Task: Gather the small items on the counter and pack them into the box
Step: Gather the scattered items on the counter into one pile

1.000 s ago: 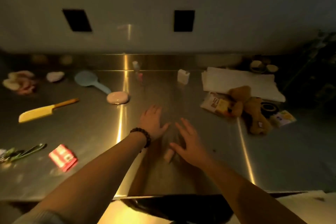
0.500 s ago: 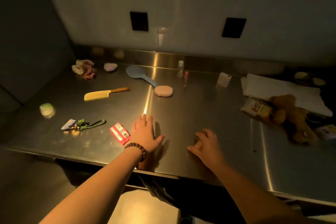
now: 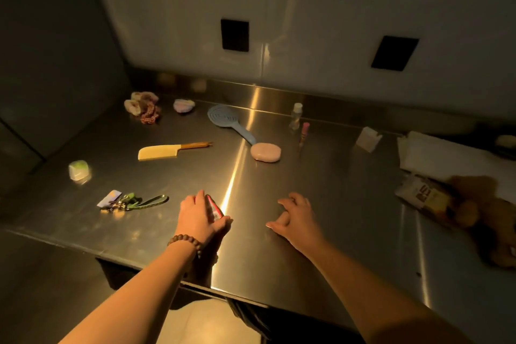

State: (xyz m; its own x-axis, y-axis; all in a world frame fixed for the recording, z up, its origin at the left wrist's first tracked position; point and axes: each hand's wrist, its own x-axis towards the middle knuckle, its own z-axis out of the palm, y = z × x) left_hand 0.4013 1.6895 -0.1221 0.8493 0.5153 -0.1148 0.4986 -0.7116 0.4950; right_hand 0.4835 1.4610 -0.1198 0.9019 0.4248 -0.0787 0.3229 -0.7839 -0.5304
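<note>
Left hand (image 3: 196, 219) (beaded wrist) curls over something red; right hand (image 3: 296, 216) loosely curled.

**Dim commercial-style kitchen or prep room**

Stainless steel surface (image 3: 321, 204) with raised steel backsplash (image 3: 349, 109), plain pale wall panels (image 3: 307, 8) with two dark rectangular cutouts (image 3: 234, 35). Low warm light. Household clutter on top: yellow comb (image 3: 159, 152), blue hairbrush (image 3: 226, 120), pink soap bar (image 3: 265, 152), teddy bear (image 3: 474, 204).

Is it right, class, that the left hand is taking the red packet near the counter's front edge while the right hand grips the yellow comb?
Not quite. The head view shows the right hand holding nothing, fingers loosely curled; the yellow comb lies untouched further back. The left hand is indeed on the red packet.
</note>
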